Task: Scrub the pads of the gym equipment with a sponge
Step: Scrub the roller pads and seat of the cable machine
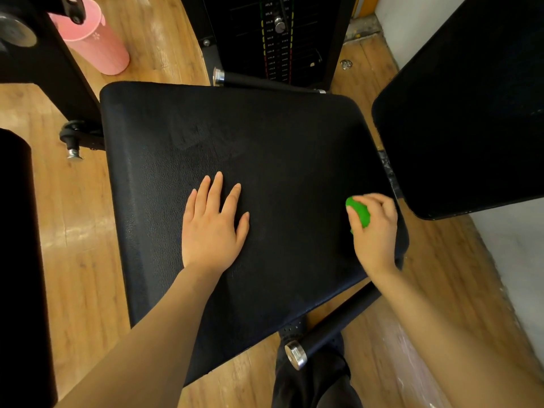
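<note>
A wide black seat pad (265, 160) with a pebbled leather-like surface fills the middle of the head view. The left hand (213, 228) lies flat on it, palm down, fingers straight and slightly spread, near the pad's center. The right hand (375, 231) is at the pad's right edge, fingers and thumb curled around a green sponge (359, 212) that is pressed against the pad surface; only part of the sponge shows past the fingers, and the hand is a little blurred.

Just right of the seat, a second black pad (471, 107) rises at an angle, close to the right hand. Beyond the seat's far edge stands a black weight stack (276, 39) with a selector pin and colored markings. A pink plastic bucket (94, 39) sits on the wooden floor (73, 231) at upper left. A black bar with a chrome end cap (297, 354) runs out from under the seat's near corner.
</note>
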A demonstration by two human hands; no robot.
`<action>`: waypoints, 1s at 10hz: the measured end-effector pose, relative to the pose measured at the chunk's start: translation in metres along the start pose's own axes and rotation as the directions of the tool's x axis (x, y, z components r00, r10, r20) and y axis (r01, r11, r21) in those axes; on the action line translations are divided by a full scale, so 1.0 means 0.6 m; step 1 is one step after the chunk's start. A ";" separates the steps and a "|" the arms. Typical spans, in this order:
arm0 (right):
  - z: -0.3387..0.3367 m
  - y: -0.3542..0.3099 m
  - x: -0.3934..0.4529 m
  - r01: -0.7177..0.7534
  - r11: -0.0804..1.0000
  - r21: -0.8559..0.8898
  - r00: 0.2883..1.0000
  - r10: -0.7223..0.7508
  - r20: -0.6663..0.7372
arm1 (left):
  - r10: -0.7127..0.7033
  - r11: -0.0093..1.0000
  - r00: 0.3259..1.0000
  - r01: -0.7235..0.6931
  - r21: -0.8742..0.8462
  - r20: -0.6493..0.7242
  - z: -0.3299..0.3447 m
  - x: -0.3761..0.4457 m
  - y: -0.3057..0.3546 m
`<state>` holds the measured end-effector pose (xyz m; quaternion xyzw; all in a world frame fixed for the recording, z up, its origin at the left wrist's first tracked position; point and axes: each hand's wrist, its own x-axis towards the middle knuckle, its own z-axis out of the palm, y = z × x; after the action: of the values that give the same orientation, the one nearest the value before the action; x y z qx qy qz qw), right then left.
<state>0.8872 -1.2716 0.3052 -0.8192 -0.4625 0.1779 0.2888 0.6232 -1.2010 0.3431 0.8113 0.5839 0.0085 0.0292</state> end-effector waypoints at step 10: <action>0.001 0.009 0.064 -0.053 0.999 -0.005 0.995 0.052 -0.080 | -0.006 1.000 1.000 0.006 0.011 0.009 0.000 0.001 -0.001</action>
<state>0.9100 -1.2406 0.3002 -0.8386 -0.4296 0.1509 0.2991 0.6229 -1.2005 0.3428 0.8096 0.5863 0.0017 0.0276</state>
